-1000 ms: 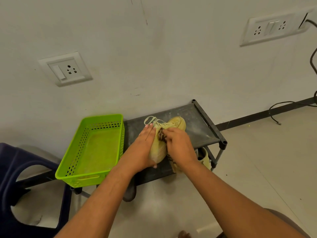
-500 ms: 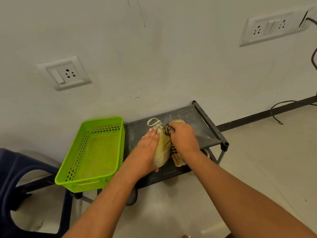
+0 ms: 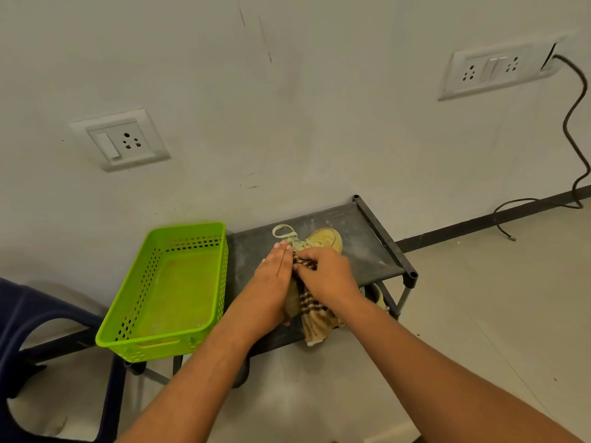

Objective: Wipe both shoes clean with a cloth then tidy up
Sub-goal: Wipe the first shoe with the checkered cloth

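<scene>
Shoe: we see a pale yellow shoe point(image 3: 323, 241) lying on the top shelf of a low dark rack point(image 3: 380, 251), with its toe pointing away toward the wall; only the toe part and a loop of the lace point(image 3: 281, 231) are free to see, the rest is under the hands.
Left hand: our left hand point(image 3: 271, 282) lies flat along the left side of the shoe, the fingers point(image 3: 281, 251) straight and pressed together, the thumb below at the heel side.
Right hand: our right hand point(image 3: 326, 273) is on top of the shoe, the fingers point(image 3: 303, 255) curled and pinching the cloth against the upper part.
Cloth: the checked cloth point(image 3: 313, 318), beige with dark stripes, is held under the right hand and hangs down over the front edge of the shelf.
Second shoe: a small part of another pale shoe point(image 3: 380, 298) shows on the lower level of the rack, under the right corner; we cannot tell more about it.
Basket: a bright green perforated basket point(image 3: 128, 321) stands just beside the shoe on the left, at the left end of the rack.
Chair: a part of a dark blue chair point(image 3: 28, 314) is at the far left, on the floor.
Wall: two white sockets, one at left point(image 3: 121, 140) and one at upper right point(image 3: 492, 68), with a black cable point(image 3: 575, 139) going down to the floor.
</scene>
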